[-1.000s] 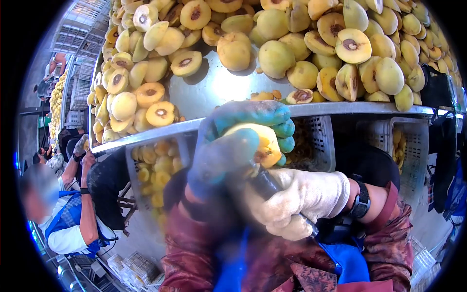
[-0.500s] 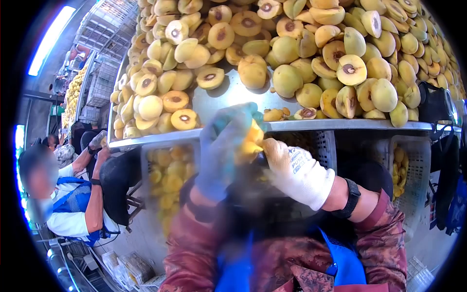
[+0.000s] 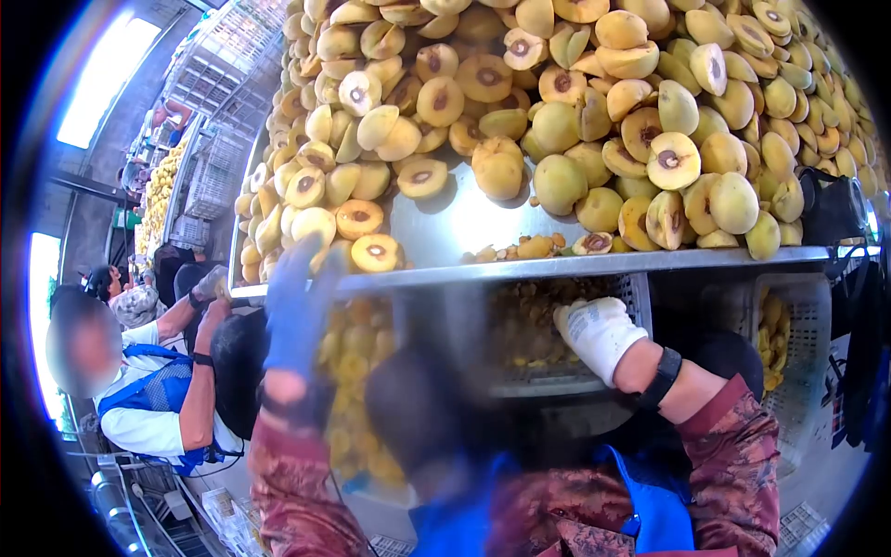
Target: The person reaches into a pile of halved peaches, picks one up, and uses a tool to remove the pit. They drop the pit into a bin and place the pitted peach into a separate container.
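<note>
The left hand (image 3: 299, 302), blue-gloved and blurred, is raised at the near edge of the metal desk (image 3: 520, 269). Its grip looks open, with the fingers extended; contact with the fruit cannot be made out. A cut fruit half (image 3: 375, 252), its stone exposed, is seen just right of the grip, and more fruit is heaped beyond it. The white-gloved right hand (image 3: 599, 334) is held lower, over a crate (image 3: 637, 297) below the desk edge; its fingers are curled, but whether anything is gripped cannot be told. The step in hand is judged to be a reach among the fruit; for one to be lifted, the left fingers would need to be closed around it without neighbouring pieces being dislodged.
</note>
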A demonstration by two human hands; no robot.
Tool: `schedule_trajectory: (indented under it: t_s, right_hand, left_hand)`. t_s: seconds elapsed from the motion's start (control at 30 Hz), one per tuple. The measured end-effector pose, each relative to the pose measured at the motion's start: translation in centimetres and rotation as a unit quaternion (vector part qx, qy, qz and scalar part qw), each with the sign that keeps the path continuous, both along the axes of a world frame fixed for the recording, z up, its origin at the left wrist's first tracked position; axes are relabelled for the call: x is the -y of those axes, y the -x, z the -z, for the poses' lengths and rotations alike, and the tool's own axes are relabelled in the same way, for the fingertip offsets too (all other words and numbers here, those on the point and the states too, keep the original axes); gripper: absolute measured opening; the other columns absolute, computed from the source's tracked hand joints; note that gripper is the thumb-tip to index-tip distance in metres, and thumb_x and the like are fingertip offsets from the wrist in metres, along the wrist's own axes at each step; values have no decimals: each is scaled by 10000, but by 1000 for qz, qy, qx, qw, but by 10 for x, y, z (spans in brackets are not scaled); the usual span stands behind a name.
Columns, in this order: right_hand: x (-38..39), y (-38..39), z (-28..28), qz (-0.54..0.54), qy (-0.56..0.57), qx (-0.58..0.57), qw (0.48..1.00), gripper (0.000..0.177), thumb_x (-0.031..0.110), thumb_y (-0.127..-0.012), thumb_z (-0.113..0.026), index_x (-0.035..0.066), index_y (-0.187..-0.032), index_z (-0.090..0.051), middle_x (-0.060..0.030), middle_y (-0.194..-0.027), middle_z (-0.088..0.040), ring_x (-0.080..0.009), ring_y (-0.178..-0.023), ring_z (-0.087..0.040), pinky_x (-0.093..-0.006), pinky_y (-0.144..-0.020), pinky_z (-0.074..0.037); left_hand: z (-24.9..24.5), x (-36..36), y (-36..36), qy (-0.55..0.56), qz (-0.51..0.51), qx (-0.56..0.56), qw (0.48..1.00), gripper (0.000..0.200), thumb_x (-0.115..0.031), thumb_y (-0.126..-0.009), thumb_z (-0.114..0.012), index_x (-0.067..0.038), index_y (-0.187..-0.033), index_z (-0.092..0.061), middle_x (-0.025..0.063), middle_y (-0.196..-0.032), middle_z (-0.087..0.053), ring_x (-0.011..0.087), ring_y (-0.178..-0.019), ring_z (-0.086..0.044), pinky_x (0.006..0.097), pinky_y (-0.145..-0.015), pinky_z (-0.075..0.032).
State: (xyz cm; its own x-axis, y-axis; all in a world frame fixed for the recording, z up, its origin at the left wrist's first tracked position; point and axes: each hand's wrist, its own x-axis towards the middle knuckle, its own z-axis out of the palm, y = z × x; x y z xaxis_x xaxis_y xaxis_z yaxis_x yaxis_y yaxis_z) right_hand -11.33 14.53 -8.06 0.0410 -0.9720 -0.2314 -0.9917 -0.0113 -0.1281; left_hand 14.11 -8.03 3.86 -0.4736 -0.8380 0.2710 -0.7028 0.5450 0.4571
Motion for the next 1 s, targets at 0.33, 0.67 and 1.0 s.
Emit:
schedule_trajectory:
  t_s: [0.33,0.67,1.0]
  right_hand:
    - [-7,-2,-28,-51,172,55,982,166,117,-818,-547,71,-975,-517,-39,-686,-519,-179,-541,-605,-325,-392,-432]
    - [20,-2,-53,114,152,541,820,357,290,-881,-630,57,-1108,-484,-193,-901,-598,-381,-732,-626,-430,-680,-503]
    - [29,-8,-59,116,223,511,822,398,238,-862,-647,1,-1127,-469,-241,-981,-582,-423,-943,-578,-456,-794,-463]
  left_hand:
    - [64,64,145,19,57,232,971,438,-330,-831,-624,-7,-1108,-519,229,-1090,-589,384,-1061,-578,462,-889,-462]
    - [56,41,129,-367,119,-82,919,498,-195,-725,-734,6,-1142,-552,134,-1046,-640,268,-909,-647,341,-752,-519]
    - [63,-75,122,-346,62,-434,829,453,-395,-965,-511,0,-1175,-582,120,-1066,-646,214,-914,-648,372,-792,-553]
